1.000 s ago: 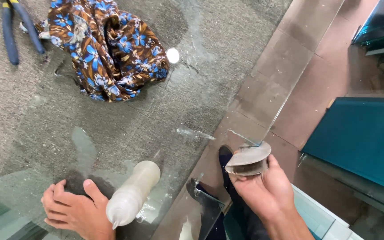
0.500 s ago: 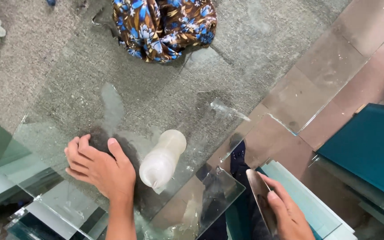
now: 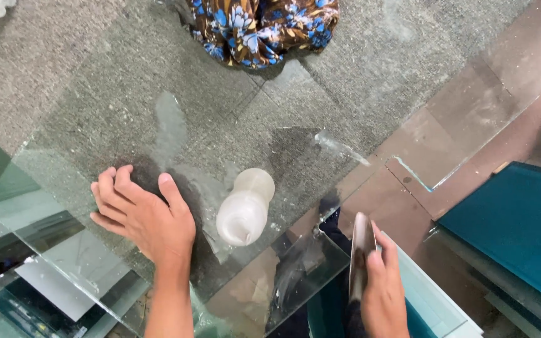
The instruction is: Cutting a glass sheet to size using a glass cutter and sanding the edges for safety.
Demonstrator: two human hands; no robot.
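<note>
My left hand (image 3: 148, 219) lies flat, fingers spread, palm down on the large clear glass sheet (image 3: 233, 125) that covers the grey carpeted surface; it grips nothing. A white translucent plastic bottle (image 3: 244, 208) lies on its side on the glass just right of that hand, not touching it. My right hand (image 3: 383, 291), near right, is closed around the edge of a thin grey flat tool (image 3: 361, 250), held upright on edge. A blue-and-brown floral cloth (image 3: 261, 25) lies far off, at the top.
</note>
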